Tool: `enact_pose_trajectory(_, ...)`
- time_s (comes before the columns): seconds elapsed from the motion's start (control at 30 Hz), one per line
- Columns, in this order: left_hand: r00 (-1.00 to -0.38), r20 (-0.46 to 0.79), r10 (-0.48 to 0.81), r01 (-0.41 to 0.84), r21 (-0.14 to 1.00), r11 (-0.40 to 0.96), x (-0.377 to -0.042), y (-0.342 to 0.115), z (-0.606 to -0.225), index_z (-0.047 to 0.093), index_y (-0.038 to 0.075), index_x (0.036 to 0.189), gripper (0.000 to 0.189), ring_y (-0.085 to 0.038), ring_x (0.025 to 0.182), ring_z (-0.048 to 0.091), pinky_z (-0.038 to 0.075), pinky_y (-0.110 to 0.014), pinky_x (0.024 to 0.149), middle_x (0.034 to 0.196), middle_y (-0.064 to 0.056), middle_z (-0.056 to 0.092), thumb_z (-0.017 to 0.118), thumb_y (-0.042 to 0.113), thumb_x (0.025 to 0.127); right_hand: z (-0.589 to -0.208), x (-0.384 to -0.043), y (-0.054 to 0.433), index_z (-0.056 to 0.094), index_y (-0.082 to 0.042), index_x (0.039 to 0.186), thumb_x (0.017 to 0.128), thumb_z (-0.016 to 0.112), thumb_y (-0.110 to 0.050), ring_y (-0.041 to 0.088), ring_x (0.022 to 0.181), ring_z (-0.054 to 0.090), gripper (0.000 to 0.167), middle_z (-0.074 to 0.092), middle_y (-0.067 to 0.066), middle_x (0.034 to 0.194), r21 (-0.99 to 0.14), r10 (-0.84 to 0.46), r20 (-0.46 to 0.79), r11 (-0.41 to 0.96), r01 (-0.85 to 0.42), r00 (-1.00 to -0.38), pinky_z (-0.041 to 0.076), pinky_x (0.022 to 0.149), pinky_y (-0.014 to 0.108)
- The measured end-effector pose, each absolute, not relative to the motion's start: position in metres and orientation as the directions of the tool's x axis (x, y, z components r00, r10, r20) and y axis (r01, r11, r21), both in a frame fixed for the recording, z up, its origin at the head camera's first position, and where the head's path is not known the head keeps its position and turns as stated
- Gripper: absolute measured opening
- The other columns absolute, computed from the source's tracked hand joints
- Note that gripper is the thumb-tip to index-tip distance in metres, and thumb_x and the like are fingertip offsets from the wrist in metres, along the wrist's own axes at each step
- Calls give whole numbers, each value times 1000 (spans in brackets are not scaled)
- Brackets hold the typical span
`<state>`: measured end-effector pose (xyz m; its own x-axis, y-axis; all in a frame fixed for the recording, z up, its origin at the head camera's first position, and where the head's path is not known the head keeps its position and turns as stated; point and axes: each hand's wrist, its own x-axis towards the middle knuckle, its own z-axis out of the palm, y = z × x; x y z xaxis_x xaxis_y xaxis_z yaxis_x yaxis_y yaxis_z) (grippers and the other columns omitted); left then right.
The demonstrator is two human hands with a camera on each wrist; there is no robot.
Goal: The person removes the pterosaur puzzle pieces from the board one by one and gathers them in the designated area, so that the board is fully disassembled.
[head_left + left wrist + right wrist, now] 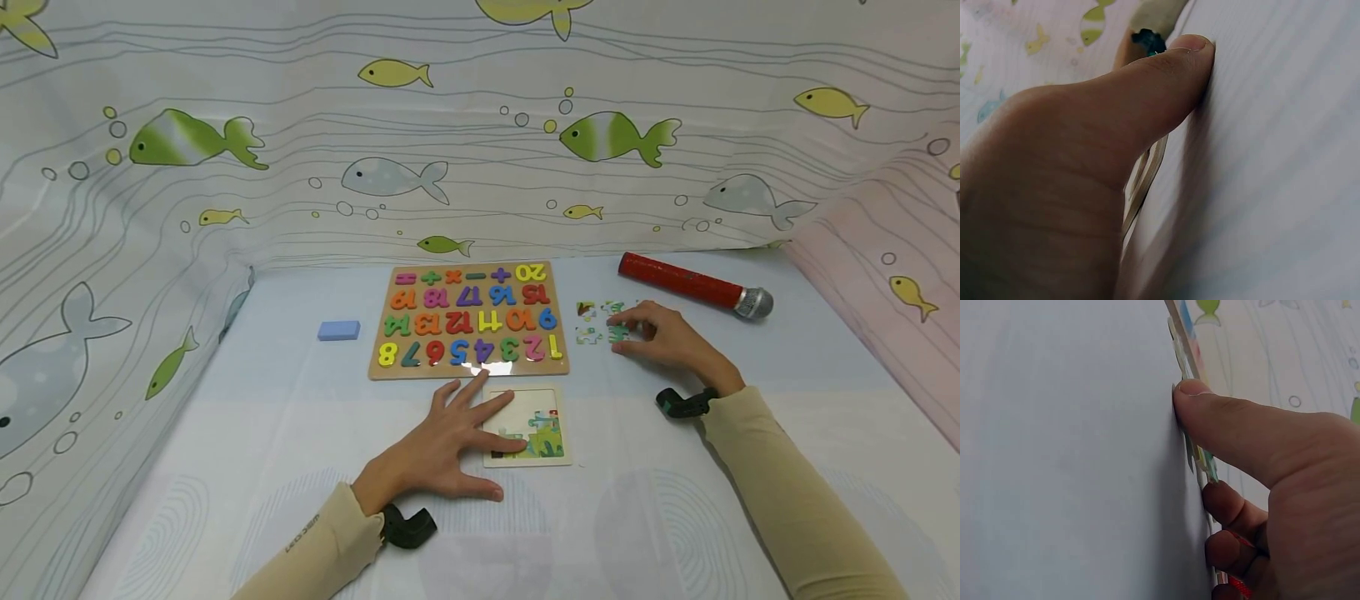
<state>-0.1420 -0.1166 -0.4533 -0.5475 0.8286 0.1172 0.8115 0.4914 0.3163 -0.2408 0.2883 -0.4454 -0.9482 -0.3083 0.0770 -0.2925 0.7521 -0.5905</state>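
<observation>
My left hand (450, 446) lies with fingers spread over a small square puzzle board (564, 417), partly filled with green picture pieces at its lower right. Its thumb (1166, 81) touches the tabletop beside the board in the left wrist view. On the right, my right hand (667, 337) pinches a small green-and-white jigsaw piece (618, 333) between thumb and index finger, low at the table. Loose jigsaw pieces (588, 335) lie just left of those fingers, and others are partly hidden behind the hand. The piece's edge (1212, 469) shows between the fingertips in the right wrist view.
Behind the puzzle board lies a wooden number board (468, 308) with colourful numerals. A blue block (339, 331) sits to its left. A red microphone (693, 286) with a silver head lies beyond my right hand. Fish-printed cloth (480, 133) stands up around the table's back and sides.
</observation>
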Motion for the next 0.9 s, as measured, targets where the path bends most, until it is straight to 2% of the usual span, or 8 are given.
enact_pose_trajectory(0.4, -550, 106, 829, 808, 320, 495, -143, -117, -454, 58, 51, 139, 63, -41, 160, 2, 12, -70, 119, 170, 0, 26, 70, 70, 80, -445, -241, 288, 71, -11, 128, 91, 78, -19, 20, 83, 41, 39, 55, 9, 100, -580, -325, 44, 761, -289, -945, 36, 70, 28)
enact_pose_trajectory(0.63, -555, 110, 825, 804, 324, 498, -142, -119, -453, 58, 50, 138, 62, -41, 160, 4, 12, -70, 119, 170, -1, 27, 70, 69, 80, -442, -242, 287, 66, -15, 135, 94, 74, -28, 22, 88, 44, 43, 59, 10, 107, -592, -297, 9, 768, -244, -955, 38, 74, 32)
enact_pose_trajectory(0.9, -543, 121, 831, 813, 323, 484, -142, -117, -451, 58, 49, 139, 61, -42, 159, 4, 13, -71, 117, 169, -3, 29, 71, 66, 81, -438, -240, 285, 67, -15, 134, 96, 71, -30, 21, 85, 48, 41, 57, 7, 96, -614, -274, 69, 747, -257, -959, 41, 71, 29)
